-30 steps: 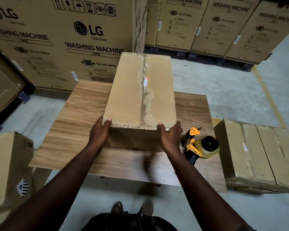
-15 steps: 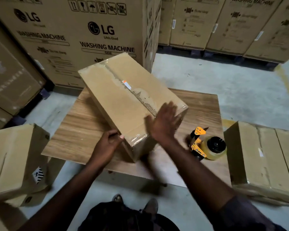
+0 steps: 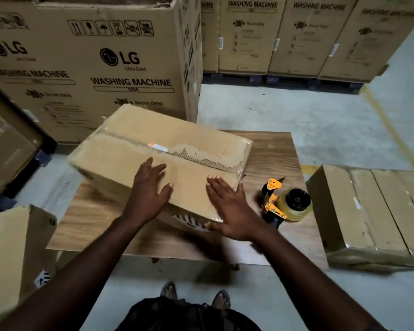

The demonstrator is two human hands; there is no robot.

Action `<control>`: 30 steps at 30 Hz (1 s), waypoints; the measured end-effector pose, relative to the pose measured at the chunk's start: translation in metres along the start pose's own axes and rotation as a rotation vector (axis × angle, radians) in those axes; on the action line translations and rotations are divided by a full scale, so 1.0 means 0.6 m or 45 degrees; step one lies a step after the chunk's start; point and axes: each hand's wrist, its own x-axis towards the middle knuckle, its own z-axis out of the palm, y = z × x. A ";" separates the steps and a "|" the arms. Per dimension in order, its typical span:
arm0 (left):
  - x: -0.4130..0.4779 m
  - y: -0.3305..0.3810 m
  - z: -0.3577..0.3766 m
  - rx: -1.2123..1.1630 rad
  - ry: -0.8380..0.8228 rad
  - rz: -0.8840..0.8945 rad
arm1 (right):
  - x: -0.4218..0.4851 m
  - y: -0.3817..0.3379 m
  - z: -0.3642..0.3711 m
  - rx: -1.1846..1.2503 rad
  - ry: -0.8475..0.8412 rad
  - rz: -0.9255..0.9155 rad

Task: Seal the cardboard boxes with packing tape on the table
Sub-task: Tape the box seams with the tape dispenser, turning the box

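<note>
A long cardboard box (image 3: 129, 154) lies crosswise on the wooden table (image 3: 277, 154), its taped centre seam running left to right with a small white and orange tag on it. My left hand (image 3: 147, 192) lies flat with spread fingers on the box's near top. My right hand (image 3: 232, 211) rests flat on the box's near right corner, thumb against the front face. Neither hand grips anything. A yellow and black tape dispenser (image 3: 285, 204) with a roll of clear tape stands on the table just right of my right hand.
A sealed box (image 3: 373, 211) stands on the floor at the right of the table, another box (image 3: 12, 254) at the left. Large washing machine cartons (image 3: 93, 63) stand behind the table and along the back. Grey floor with a yellow line lies beyond.
The box has turned from lengthwise to crosswise on the table. Both hands went from holding its near end to lying flat on its top. The dispenser has not moved.
</note>
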 end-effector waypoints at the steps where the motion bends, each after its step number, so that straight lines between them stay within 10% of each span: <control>1: 0.009 -0.009 -0.004 0.065 -0.025 0.004 | -0.011 0.027 -0.011 0.009 -0.007 0.019; 14: 0.029 -0.207 -0.142 0.470 0.176 -0.235 | 0.017 -0.076 0.074 -0.144 0.491 0.789; 30: -0.012 -0.175 -0.085 0.261 0.078 -0.107 | 0.239 0.000 -0.057 0.163 0.252 0.985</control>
